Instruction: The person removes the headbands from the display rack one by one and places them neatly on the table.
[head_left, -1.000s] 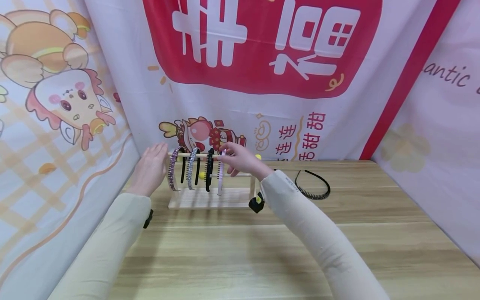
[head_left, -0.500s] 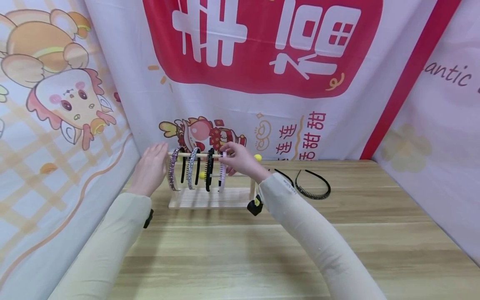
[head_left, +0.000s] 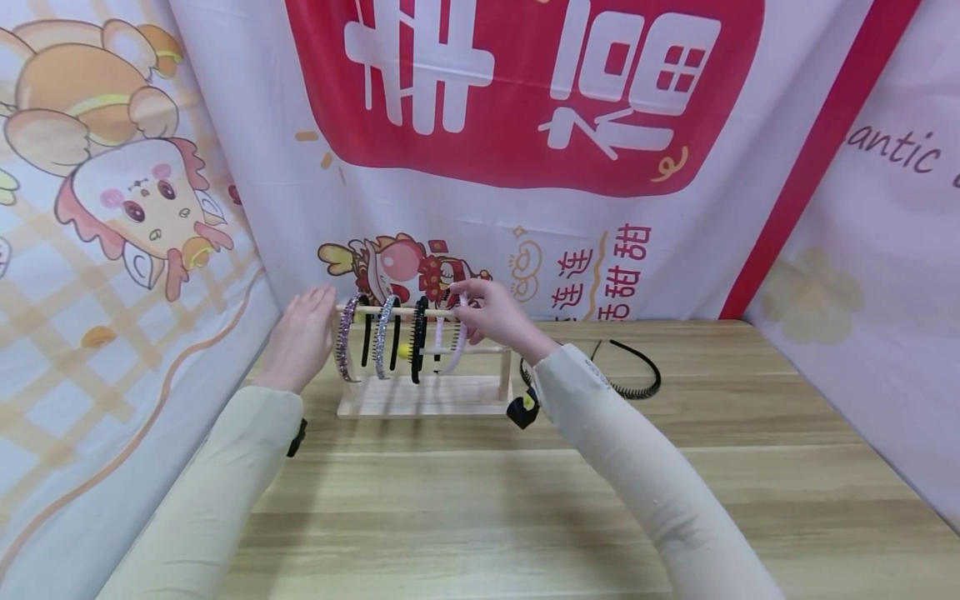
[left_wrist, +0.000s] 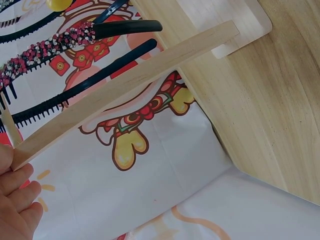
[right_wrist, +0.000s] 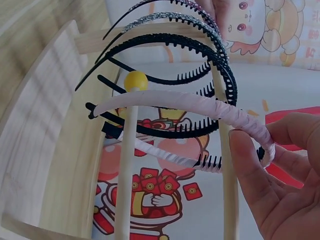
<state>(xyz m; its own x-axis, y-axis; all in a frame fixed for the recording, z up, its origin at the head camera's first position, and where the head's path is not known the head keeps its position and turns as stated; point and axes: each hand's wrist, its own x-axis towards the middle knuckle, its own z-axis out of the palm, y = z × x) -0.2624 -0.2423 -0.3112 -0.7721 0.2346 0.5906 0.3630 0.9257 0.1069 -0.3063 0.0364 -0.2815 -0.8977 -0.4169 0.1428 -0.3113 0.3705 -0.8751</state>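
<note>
My right hand (head_left: 495, 317) pinches a pale pink fabric-wrapped headband (right_wrist: 165, 99) by its top, thumb on one side and fingers on the other. The headband loops over the upper bar of a wooden rack (head_left: 427, 408) and is slanted to the bar. Along the same bar hang a black headband (head_left: 417, 342), a silver glittery one (head_left: 381, 342) and a pink-and-silver sparkly one (head_left: 343, 342). My left hand (head_left: 300, 337) rests against the rack's left end, its fingers at the top of the wooden upright (left_wrist: 125, 95) in the left wrist view.
Right of the rack, a black toothed headband (head_left: 645, 393) lies on the wood-grain table (head_left: 465, 500). Another black one (head_left: 523, 371) is partly hidden by my right sleeve. A lower bar with a yellow ball end (right_wrist: 136, 81) juts through the loops. Printed cloth walls stand around.
My right hand has moved slightly right along the bar, taking the pink headband with it and turning it from edge-on to slanted. My left hand has stayed still.
</note>
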